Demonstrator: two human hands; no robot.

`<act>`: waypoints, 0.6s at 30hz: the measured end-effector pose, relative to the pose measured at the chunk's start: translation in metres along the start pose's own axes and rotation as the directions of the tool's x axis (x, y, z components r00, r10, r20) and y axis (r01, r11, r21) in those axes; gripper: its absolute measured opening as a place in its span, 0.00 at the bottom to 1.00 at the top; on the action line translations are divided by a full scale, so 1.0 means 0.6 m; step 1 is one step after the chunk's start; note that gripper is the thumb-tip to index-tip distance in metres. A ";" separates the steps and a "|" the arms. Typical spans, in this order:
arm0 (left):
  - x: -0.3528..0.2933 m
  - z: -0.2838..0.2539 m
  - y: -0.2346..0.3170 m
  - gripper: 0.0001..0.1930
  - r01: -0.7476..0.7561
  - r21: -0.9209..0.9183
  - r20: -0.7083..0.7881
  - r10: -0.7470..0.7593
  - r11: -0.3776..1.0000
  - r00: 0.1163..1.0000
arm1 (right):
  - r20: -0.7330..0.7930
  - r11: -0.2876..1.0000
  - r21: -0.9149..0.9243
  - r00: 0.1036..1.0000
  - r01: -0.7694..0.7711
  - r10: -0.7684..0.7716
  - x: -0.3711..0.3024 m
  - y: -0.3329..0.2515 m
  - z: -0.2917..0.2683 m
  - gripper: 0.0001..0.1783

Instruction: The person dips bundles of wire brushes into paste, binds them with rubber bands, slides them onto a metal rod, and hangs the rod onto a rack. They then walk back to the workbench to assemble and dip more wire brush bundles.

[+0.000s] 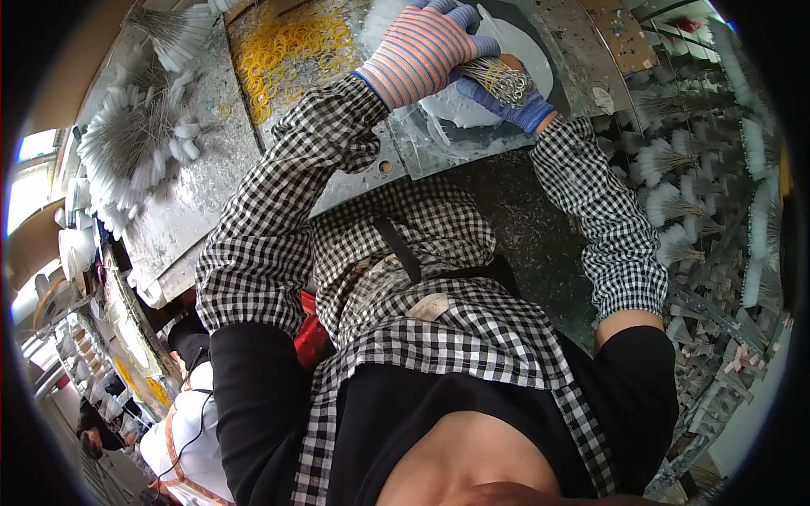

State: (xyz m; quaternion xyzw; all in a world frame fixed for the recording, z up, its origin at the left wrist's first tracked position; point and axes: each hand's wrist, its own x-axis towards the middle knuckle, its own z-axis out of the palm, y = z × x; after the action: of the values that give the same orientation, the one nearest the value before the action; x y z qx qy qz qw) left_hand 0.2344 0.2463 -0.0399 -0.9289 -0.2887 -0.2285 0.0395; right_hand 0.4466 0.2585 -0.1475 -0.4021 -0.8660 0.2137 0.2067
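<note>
Above the table's front edge, both my hands close around a bundle of thin wire-handled brushes (pixel 506 83), its twisted loop ends pointing toward me. My left hand (pixel 422 51), in an orange and blue striped glove, grips the bundle from the left, its fingers partly cut off by the top edge. My right hand (pixel 515 105), in a blue glove, wraps it from below and the right. Yellow shows around the wires, like a band. Beneath my hands, a white paste-like layer (pixel 540 63) covers a round patch on a dark plate. The bundle's far end is mostly hidden.
Many yellow rings (pixel 287 55) lie on a board behind my left arm. A heap of white-tipped wire brushes (pixel 139 139) covers the left tabletop (pixel 190 215). Stacked brush bundles (pixel 675 194) stand to my right. Another person's white clothing (pixel 194 430) shows at lower left.
</note>
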 end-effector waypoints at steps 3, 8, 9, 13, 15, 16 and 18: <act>0.001 -0.006 0.003 0.14 -0.014 -0.003 -0.001 0.014 1.000 1.000 | 0.022 0.999 0.038 0.999 -0.032 0.031 -0.007 0.000 -0.008 0.22; 0.003 0.003 0.004 0.29 0.026 0.233 0.103 -0.051 0.972 0.993 | -0.030 0.998 0.070 1.000 -0.004 0.007 -0.005 0.003 0.000 0.24; 0.004 0.006 0.000 0.28 0.058 0.190 0.095 -0.077 0.980 0.992 | -0.033 0.998 0.067 0.999 0.000 0.002 -0.002 0.005 -0.001 0.24; 0.013 -0.003 -0.006 0.27 0.109 0.145 0.072 -0.120 0.983 0.990 | -0.100 0.976 0.218 0.995 0.000 0.022 0.000 0.010 0.006 0.23; 0.003 -0.016 0.005 0.28 0.147 0.099 0.070 -0.154 0.984 0.986 | -0.105 0.994 0.106 0.994 0.025 -0.014 -0.003 -0.012 -0.003 0.22; -0.001 -0.025 0.008 0.27 0.221 0.023 0.055 -0.222 0.975 0.973 | -0.124 0.979 0.201 0.990 -0.038 0.064 -0.009 -0.027 -0.011 0.22; -0.030 -0.051 0.016 0.27 0.341 -0.158 -0.119 -0.361 0.927 0.925 | -0.031 0.979 -0.039 0.979 -0.201 0.200 0.010 -0.140 -0.080 0.18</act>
State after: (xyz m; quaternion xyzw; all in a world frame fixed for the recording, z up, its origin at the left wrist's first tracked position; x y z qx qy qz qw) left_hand 0.2143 0.2228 -0.0200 -0.8434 -0.4308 -0.3181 -0.0438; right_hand 0.4172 0.2240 -0.0619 -0.4945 -0.8224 0.2098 0.1874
